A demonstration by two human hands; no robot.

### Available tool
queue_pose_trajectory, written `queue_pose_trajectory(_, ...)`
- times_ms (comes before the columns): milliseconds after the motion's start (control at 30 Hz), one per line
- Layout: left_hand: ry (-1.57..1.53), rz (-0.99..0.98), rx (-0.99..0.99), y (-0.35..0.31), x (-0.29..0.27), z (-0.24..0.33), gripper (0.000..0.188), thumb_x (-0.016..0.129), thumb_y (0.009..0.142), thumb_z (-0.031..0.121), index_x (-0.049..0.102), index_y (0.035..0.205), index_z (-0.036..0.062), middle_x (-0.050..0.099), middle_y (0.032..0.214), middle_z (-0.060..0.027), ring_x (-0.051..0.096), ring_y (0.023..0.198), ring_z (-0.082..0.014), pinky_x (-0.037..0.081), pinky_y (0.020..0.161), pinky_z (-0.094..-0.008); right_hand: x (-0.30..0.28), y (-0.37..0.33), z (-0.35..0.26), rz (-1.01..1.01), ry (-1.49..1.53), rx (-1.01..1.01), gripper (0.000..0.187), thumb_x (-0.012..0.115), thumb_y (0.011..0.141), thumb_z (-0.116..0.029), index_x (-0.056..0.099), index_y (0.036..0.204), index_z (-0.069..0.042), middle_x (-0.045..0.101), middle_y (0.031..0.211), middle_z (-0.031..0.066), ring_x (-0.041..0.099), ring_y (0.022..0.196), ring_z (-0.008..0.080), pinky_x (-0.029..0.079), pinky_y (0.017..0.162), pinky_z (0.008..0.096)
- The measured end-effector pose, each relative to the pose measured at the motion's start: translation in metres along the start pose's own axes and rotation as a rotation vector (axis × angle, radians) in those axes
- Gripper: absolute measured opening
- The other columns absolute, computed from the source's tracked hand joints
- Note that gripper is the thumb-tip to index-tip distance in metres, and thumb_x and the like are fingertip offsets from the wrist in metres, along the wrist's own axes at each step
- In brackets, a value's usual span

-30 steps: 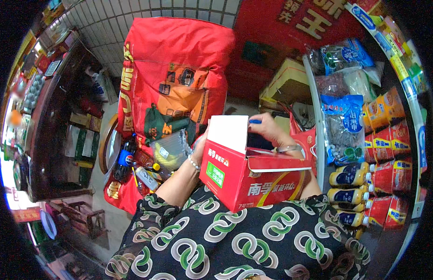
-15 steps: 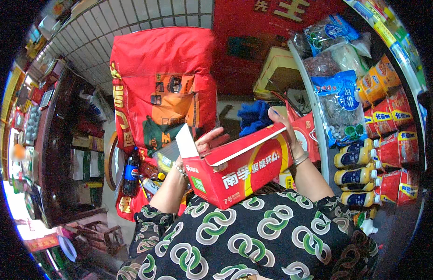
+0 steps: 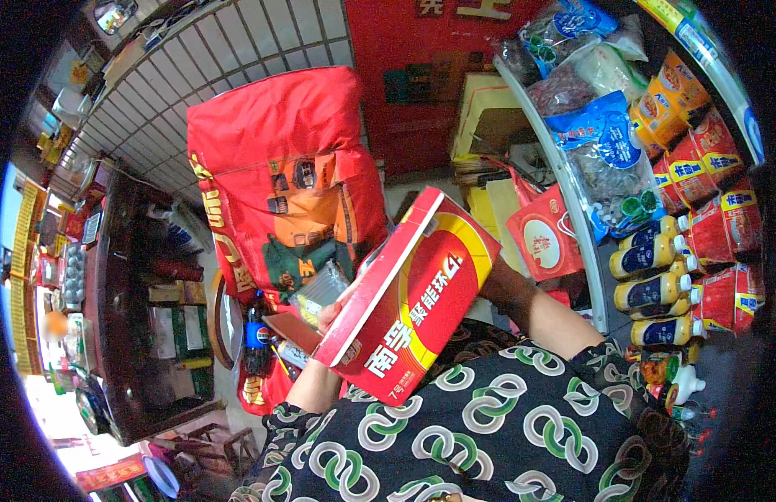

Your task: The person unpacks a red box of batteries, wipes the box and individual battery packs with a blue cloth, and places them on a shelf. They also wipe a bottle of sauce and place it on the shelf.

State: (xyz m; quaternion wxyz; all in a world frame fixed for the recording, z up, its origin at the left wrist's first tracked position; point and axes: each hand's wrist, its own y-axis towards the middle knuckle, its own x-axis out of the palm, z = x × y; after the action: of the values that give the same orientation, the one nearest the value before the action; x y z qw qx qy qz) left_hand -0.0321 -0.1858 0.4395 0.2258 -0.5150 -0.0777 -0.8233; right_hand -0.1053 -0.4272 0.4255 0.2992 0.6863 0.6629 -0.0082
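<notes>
A red cardboard box [image 3: 434,305] with a yellow ring design and white lettering is held tilted in front of my chest, its far end raised to the right. My left hand [image 3: 328,316] is closed at the box's lower left side, only partly visible behind its edge. A flap [image 3: 292,330] juts out beside it. My right forearm [image 3: 547,318] reaches behind the right side of the box, where the box and shadow hide the right hand's fingers. Just beyond my left hand lies a clear plastic packet [image 3: 319,289].
A large red sack [image 3: 275,109] lies ahead, with a dark cola bottle [image 3: 256,335] at its near left. On the right, a shelf holds blue bags [image 3: 610,167], yellow bottles [image 3: 652,291] and red packs [image 3: 719,226]. A red gift bag [image 3: 545,238] stands beside the shelf.
The box has turned, its far end swinging upward and its broad printed face now toward me. My right hand has gone from the box's upper edge to behind it. The blue cloth is now out of sight.
</notes>
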Motion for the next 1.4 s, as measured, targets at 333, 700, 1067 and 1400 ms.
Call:
queue_pose_trajectory(333,0.018,0.106,0.076,-0.011,-0.005,-0.005,0.061,0.062,0.072,0.024,0.035,0.125,0.0089,0.042,0.122,-0.0150,0.048,0.104,-0.0286,0.042,0.086,-0.0426,0.036,0.018,-0.033,0.079,0.179,0.076,0.054,0.067,0.067,-0.015,0.046,0.114,-0.004,0.050,0.114,0.0111,0.046,0.107,0.0210,0.037,0.090,0.0346)
queue_pose_trajectory(700,0.011,0.179,0.134,-0.022,-0.013,-0.015,0.059,0.061,0.073,0.024,0.036,0.123,0.0077,0.044,0.120,-0.0149,0.050,0.102,-0.0286,0.042,0.086,-0.0427,0.006,0.029,-0.023,0.115,0.443,0.732,0.040,0.061,0.072,-0.013,0.049,0.109,-0.003,0.055,0.102,0.0082,0.055,0.091,0.0176,0.045,0.080,0.0306)
queue_pose_trajectory(1067,0.000,0.190,0.168,-0.011,-0.015,-0.014,0.056,0.060,0.073,0.024,0.038,0.122,0.0064,0.046,0.119,-0.0149,0.051,0.100,-0.0287,0.043,0.085,-0.0428,-0.026,0.109,-0.146,0.089,-0.141,-0.144,0.036,0.053,0.061,0.000,0.059,0.096,-0.007,0.055,0.103,0.0168,0.049,0.104,0.0292,0.035,0.092,0.0397)
queue_pose_trajectory(1400,-0.032,0.237,0.204,-0.022,-0.026,-0.016,0.054,0.059,0.074,0.025,0.040,0.120,0.0052,0.047,0.117,-0.0149,0.052,0.099,-0.0288,0.043,0.084,-0.0430,0.027,0.095,-0.161,-0.461,0.131,-0.569,0.018,0.060,0.059,-0.003,0.059,0.076,-0.009,0.056,0.093,0.0104,0.051,0.100,0.0295,0.037,0.082,0.0495)
